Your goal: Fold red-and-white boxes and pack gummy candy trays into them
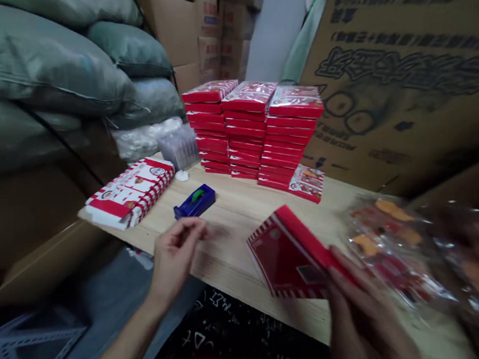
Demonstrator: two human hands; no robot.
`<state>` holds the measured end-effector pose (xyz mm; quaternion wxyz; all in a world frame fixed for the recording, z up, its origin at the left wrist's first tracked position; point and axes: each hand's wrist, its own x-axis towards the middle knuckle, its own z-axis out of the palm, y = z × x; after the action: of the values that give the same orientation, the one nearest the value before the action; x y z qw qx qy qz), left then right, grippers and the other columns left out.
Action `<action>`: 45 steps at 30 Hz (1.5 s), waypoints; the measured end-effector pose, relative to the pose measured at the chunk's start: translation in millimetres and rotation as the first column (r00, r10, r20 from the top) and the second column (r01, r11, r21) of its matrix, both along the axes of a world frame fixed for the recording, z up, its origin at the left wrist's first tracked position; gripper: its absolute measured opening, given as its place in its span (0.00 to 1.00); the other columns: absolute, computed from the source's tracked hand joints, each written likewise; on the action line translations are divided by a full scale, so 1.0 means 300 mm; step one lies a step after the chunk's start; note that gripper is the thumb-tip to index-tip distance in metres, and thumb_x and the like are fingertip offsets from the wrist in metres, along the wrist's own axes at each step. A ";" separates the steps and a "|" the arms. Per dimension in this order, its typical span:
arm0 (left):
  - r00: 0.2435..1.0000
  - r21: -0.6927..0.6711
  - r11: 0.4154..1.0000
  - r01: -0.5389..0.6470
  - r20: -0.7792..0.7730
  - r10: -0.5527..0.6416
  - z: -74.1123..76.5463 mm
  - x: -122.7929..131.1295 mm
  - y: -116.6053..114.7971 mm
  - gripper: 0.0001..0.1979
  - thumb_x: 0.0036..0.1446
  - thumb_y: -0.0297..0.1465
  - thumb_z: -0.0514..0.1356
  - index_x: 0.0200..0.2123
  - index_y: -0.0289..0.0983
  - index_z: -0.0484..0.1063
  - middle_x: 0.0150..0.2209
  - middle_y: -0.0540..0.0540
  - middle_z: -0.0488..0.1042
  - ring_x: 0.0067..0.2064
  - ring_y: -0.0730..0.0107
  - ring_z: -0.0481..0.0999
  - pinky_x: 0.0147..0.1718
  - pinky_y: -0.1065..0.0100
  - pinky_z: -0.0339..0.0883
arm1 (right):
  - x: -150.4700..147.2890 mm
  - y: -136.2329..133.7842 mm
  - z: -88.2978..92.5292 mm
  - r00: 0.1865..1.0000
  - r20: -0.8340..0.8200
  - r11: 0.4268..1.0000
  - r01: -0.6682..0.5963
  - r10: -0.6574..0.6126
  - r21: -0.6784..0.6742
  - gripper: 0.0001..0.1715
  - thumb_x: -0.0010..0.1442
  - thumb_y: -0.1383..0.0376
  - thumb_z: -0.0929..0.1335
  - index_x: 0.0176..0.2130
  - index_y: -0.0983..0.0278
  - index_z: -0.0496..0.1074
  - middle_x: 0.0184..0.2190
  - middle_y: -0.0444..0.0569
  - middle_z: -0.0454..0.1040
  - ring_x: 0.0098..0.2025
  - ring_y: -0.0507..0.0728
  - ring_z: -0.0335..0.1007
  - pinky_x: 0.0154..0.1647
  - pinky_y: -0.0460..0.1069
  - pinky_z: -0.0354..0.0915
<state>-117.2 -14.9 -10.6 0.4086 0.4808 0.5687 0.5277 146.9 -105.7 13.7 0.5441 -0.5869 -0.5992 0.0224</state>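
Head view: clock directions are read from the centre of the view. At 7 o'clock, my left hand (175, 260) is over the near edge of the tabletop (237, 199), thumb and fingers pinched together; I cannot tell whether a strip of tape sits between the tips. Between 4 and 5 o'clock, my right hand (373, 333), blurred, grips a red box (289, 257) by its right-hand end. The box is tilted and has a striped border. At 8 o'clock, just beyond my left fingers, a blue tape dispenser (203, 203) carries a green roll. Farther out, between 8 and 9 o'clock, striped cartons (135, 185) lie in a pile. At 12 o'clock, three stacks of boxes (246, 124) stand side by side. Between 3 and 4 o'clock, clear bags (388, 242) contain orange and red pieces. At 2 o'clock, a large printed cardboard box (407, 112) stands behind the tabletop.
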 end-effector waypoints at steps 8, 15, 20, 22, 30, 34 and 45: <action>0.835 -0.089 0.952 0.293 0.509 -0.210 0.183 0.335 -0.111 0.43 0.59 0.33 0.71 0.72 0.47 0.56 0.30 0.51 0.81 0.32 0.71 0.80 0.36 0.70 0.76 | -0.048 -0.011 -0.050 0.950 0.231 0.978 -0.204 0.209 -0.043 0.36 0.66 0.79 0.67 0.66 0.52 0.69 0.68 0.48 0.69 0.62 0.62 0.75 0.57 0.55 0.79; 0.773 -0.190 0.912 0.364 0.607 -0.182 0.086 0.337 -0.081 0.42 0.58 0.35 0.72 0.69 0.39 0.54 0.30 0.49 0.81 0.30 0.70 0.81 0.36 0.69 0.76 | -0.035 -0.015 -0.051 0.947 0.208 0.970 -0.236 0.244 -0.062 0.39 0.65 0.82 0.65 0.67 0.53 0.68 0.69 0.46 0.67 0.64 0.62 0.72 0.62 0.55 0.76; 0.877 -0.207 0.921 0.330 0.429 -0.218 0.034 0.342 -0.060 0.40 0.56 0.41 0.73 0.65 0.42 0.58 0.35 0.49 0.79 0.31 0.68 0.79 0.34 0.67 0.75 | -0.029 -0.001 -0.032 0.965 0.166 0.979 -0.201 0.204 -0.035 0.35 0.65 0.80 0.67 0.64 0.53 0.72 0.66 0.49 0.71 0.61 0.63 0.75 0.58 0.56 0.78; 0.974 -0.041 0.983 0.177 0.151 -0.169 0.017 0.322 -0.040 0.38 0.53 0.40 0.75 0.63 0.45 0.62 0.41 0.49 0.76 0.36 0.68 0.77 0.37 0.67 0.74 | -0.021 0.005 -0.006 0.975 0.097 0.980 -0.195 0.198 -0.036 0.31 0.65 0.79 0.68 0.61 0.53 0.75 0.63 0.49 0.74 0.59 0.62 0.77 0.55 0.56 0.80; 0.700 0.450 0.576 0.682 -0.630 -0.337 0.155 0.219 0.095 0.15 0.62 0.29 0.68 0.51 0.50 0.80 0.60 0.48 0.76 0.70 0.53 0.60 0.67 0.44 0.59 | 0.054 0.047 0.060 0.922 -0.247 0.923 -0.345 0.299 -0.168 0.19 0.66 0.73 0.70 0.49 0.51 0.82 0.55 0.47 0.81 0.54 0.60 0.80 0.52 0.57 0.80; 0.701 0.337 0.628 0.702 -0.483 -0.525 0.119 0.215 0.120 0.09 0.63 0.33 0.67 0.47 0.46 0.82 0.52 0.46 0.82 0.65 0.53 0.70 0.64 0.44 0.64 | 0.066 0.063 -0.007 0.835 -0.494 0.903 -0.379 0.241 -0.200 0.12 0.66 0.69 0.71 0.45 0.54 0.83 0.52 0.49 0.83 0.55 0.61 0.80 0.53 0.57 0.80; 0.785 -0.287 0.733 0.617 0.288 -0.548 -0.306 0.243 0.133 0.29 0.56 0.45 0.69 0.56 0.37 0.74 0.50 0.38 0.82 0.49 0.54 0.82 0.50 0.59 0.75 | 0.124 0.113 -0.364 0.876 -0.475 0.905 -0.130 -0.086 -0.404 0.26 0.68 0.50 0.69 0.57 0.63 0.77 0.53 0.58 0.82 0.52 0.64 0.82 0.52 0.59 0.78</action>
<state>-44.2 25.0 -102.4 0.6866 0.4992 0.4362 0.2985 184.0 -71.9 -95.5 0.5349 -0.6596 -0.4320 0.3035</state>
